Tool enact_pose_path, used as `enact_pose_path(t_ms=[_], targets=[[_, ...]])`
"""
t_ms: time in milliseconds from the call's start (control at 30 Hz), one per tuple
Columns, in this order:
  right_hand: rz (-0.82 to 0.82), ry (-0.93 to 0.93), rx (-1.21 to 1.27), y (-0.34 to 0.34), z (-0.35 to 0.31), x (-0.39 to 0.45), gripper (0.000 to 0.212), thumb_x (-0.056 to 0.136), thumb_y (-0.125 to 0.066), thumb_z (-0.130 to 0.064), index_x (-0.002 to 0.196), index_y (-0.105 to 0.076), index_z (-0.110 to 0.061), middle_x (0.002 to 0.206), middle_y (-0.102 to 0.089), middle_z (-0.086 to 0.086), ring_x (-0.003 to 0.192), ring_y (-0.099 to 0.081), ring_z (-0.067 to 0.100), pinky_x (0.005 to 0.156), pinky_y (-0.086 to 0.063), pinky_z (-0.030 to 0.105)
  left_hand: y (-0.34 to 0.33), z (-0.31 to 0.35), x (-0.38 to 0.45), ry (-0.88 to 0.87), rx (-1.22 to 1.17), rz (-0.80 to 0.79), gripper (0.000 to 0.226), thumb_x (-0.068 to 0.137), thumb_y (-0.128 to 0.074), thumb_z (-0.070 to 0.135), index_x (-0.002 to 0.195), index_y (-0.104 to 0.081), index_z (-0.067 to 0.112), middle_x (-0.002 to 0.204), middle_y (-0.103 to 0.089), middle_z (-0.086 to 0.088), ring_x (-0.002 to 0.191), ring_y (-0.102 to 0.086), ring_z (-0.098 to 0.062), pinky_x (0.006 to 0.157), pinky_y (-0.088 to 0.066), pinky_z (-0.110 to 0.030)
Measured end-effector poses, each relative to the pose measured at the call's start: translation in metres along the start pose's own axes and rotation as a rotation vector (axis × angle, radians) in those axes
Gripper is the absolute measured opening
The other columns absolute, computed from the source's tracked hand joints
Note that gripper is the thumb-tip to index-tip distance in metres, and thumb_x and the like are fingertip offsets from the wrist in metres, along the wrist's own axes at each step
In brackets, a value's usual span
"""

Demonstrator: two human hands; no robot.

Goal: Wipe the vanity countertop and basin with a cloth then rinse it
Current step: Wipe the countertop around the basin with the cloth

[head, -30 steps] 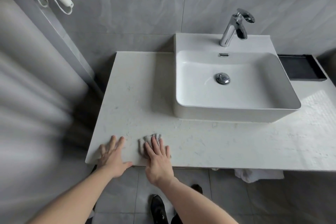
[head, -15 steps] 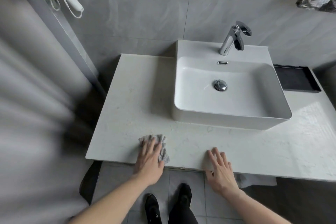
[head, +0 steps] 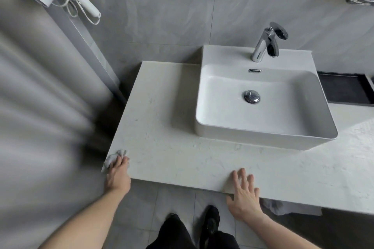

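The left hand (head: 118, 170) presses a crumpled grey cloth (head: 113, 158) onto the near left corner of the pale speckled stone countertop (head: 172, 157), fingers laid over it; how tightly they curl I cannot tell. The right hand (head: 243, 194) lies flat with fingers spread on the front edge, holding nothing. Beyond the right hand sits the white rectangular ceramic basin (head: 261, 119).

I saw a pale, matt, stone-like tabletop (head: 172, 123), a glossy white ceramic basin (head: 287, 107), a polished chrome faucet (head: 263, 46) and a crumpled grey cloth (head: 113, 157).
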State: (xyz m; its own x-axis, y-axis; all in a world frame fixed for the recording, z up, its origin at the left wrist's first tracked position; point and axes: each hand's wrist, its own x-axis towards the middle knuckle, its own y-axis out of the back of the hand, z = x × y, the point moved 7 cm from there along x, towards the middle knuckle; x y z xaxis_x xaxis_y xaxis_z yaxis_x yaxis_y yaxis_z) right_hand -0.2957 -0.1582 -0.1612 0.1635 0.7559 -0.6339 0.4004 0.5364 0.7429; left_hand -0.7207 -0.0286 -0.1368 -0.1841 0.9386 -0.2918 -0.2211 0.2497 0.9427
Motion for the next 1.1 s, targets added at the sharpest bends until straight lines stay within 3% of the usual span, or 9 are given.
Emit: enact_pose_path(t_ms=[100,233,300,400,533,667,767,867,1100], targets=[[-0.001,-0.004,0.016,0.003,-0.003,-0.001,0.087,0.096,-0.043,-0.04,0.16,0.012,-0.022,0.165,0.03,0.008,0.152,0.022,0.041,0.123,-0.004,0.057,0.023,0.012,-0.001,-0.055,-0.129,0.042,0.053,0.093,-0.046,-0.005,0.141,-0.057,0.017,0.155,-0.043,-0.001,0.141,-0.041,-0.021,0.111,-0.034,-0.025],[-0.019,-0.009,0.023,0.009,-0.01,-0.004,0.087,0.096,-0.043,-0.036,0.16,0.012,-0.019,0.165,0.031,0.006,0.152,0.023,0.04,0.123,-0.003,0.056,0.026,0.119,-0.025,-0.4,-0.255,0.091,0.067,0.094,-0.038,-0.012,0.151,-0.041,0.023,0.16,-0.028,0.016,0.148,-0.027,-0.005,0.119,-0.018,-0.015],[-0.001,0.014,0.009,0.012,-0.016,-0.005,0.088,0.093,-0.044,-0.033,0.16,0.011,-0.023,0.166,0.027,0.004,0.153,0.02,0.039,0.123,-0.007,0.055,0.008,0.17,-0.034,-0.556,-0.232,0.032,0.082,0.089,-0.033,-0.015,0.155,-0.03,0.032,0.163,-0.016,0.023,0.151,-0.009,-0.002,0.122,-0.016,-0.02],[0.029,0.04,-0.011,0.011,-0.03,-0.002,0.09,0.09,-0.045,-0.031,0.16,0.011,-0.027,0.167,0.024,0.003,0.154,0.018,0.034,0.124,-0.011,0.052,-0.03,0.203,-0.032,-0.608,-0.131,-0.124,0.089,0.082,-0.033,-0.017,0.158,-0.024,0.028,0.166,-0.011,0.016,0.154,0.003,-0.012,0.119,-0.034,-0.036],[0.026,0.039,0.01,-0.001,-0.056,0.002,0.087,0.094,-0.044,-0.036,0.16,0.012,-0.028,0.167,0.026,0.004,0.153,0.019,0.034,0.124,-0.009,0.053,-0.041,0.166,-0.018,-0.582,0.001,-0.196,0.095,0.079,-0.032,-0.023,0.159,-0.016,0.025,0.163,0.005,0.014,0.154,0.008,-0.017,0.125,-0.005,-0.034],[0.028,-0.03,0.022,-0.015,-0.079,0.001,0.086,0.093,-0.04,-0.043,0.16,0.011,-0.025,0.165,0.028,0.008,0.152,0.021,0.04,0.122,-0.008,0.056,-0.027,0.065,0.016,-0.447,0.004,-0.095,0.096,0.078,-0.038,-0.025,0.157,-0.022,0.025,0.161,0.0,0.016,0.153,0.002,-0.015,0.121,-0.018,-0.032],[0.044,-0.081,0.018,-0.023,-0.085,0.005,0.087,0.094,-0.038,-0.048,0.159,0.015,-0.023,0.164,0.03,0.009,0.151,0.023,0.042,0.121,-0.006,0.057,-0.004,-0.01,0.047,-0.311,0.054,-0.052,0.084,0.081,-0.047,-0.02,0.154,-0.035,0.018,0.162,-0.014,0.007,0.151,-0.023,-0.023,0.114,-0.039,-0.04],[0.053,-0.098,-0.012,-0.027,-0.087,0.004,0.088,0.095,-0.036,-0.049,0.158,0.019,-0.023,0.163,0.032,0.011,0.15,0.024,0.043,0.121,-0.005,0.058,0.022,-0.055,0.073,-0.181,0.033,-0.081,0.072,0.091,-0.041,-0.008,0.156,-0.032,0.023,0.165,-0.019,0.006,0.148,-0.031,-0.023,0.112,-0.04,-0.039],[0.064,-0.121,0.002,-0.026,-0.089,0.002,0.089,0.095,-0.037,-0.048,0.157,0.022,-0.023,0.162,0.034,0.011,0.15,0.026,0.042,0.121,-0.002,0.058,0.037,0.061,0.047,-0.493,-0.195,-0.008,0.062,0.095,-0.041,-0.006,0.152,-0.041,0.017,0.161,-0.031,0.005,0.15,-0.027,-0.02,0.12,-0.026,-0.028]])
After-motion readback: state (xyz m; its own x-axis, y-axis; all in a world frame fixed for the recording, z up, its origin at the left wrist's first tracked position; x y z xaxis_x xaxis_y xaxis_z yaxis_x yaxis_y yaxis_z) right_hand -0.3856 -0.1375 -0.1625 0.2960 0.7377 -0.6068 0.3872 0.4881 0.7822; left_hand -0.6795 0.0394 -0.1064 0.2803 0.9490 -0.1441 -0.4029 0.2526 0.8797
